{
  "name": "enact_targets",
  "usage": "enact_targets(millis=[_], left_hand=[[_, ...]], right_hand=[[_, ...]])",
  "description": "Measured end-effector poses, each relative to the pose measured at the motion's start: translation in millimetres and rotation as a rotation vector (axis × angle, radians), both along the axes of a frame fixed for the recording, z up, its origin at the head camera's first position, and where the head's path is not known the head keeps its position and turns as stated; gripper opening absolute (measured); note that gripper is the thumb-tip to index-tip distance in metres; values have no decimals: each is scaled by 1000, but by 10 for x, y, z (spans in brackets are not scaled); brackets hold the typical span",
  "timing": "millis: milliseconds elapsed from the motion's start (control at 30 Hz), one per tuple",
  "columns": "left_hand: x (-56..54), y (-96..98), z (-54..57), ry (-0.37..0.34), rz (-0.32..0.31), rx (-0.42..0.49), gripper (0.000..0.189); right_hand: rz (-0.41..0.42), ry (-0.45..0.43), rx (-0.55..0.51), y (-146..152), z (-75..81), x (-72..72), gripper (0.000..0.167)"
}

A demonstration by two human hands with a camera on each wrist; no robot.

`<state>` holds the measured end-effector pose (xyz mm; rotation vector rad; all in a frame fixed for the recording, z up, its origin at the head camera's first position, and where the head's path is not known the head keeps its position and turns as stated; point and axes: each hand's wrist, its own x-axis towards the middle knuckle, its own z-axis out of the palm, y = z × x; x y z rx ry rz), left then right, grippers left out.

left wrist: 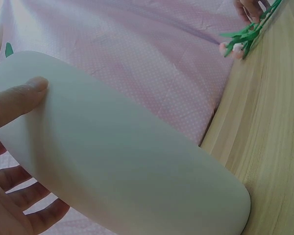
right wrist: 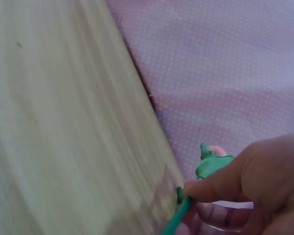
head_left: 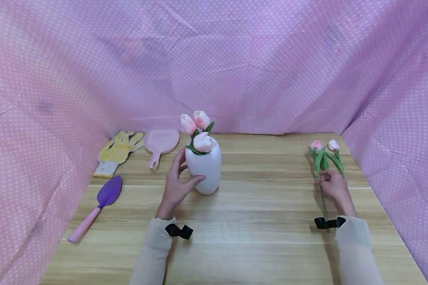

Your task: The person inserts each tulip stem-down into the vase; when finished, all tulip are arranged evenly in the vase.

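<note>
A white vase [head_left: 207, 174] stands upright on the wooden table with pink-and-white tulips [head_left: 204, 141] in its mouth. My left hand [head_left: 178, 182] holds the vase from its left side, the thumb across the front of its smooth wall [left wrist: 117, 142] in the left wrist view. Over at the right, my right hand [head_left: 334, 188] pinches the green stem [right wrist: 178, 216] of an artificial tulip [head_left: 316, 145] between thumb and fingers, low over the table. A second tulip [head_left: 333, 145] lies right beside it, its lower stem hidden behind the hand.
On the left lie a yellow-and-white glove [head_left: 115, 152], a pink dustpan-shaped piece [head_left: 160, 141] with a short handle, and a purple trowel [head_left: 109, 191] with a pink handle. Pink dotted cloth [head_left: 249, 79] hangs round the back and sides of the table [head_left: 256, 221].
</note>
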<state>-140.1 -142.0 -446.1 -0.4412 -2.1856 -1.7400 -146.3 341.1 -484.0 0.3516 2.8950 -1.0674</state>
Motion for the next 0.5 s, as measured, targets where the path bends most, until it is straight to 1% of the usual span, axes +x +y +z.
enact_targets(millis=[167, 333, 500], left_hand=[[-1, -1, -1, 10, 0, -2, 91], [-4, -1, -2, 25, -4, -4, 92], [0, -3, 0, 22, -2, -5, 92]], right_hand=[[3, 9, -170, -32, 63, 21, 44], [17, 15, -265, -44, 121, 29, 46], [34, 63, -386, -53, 152, 20, 44]])
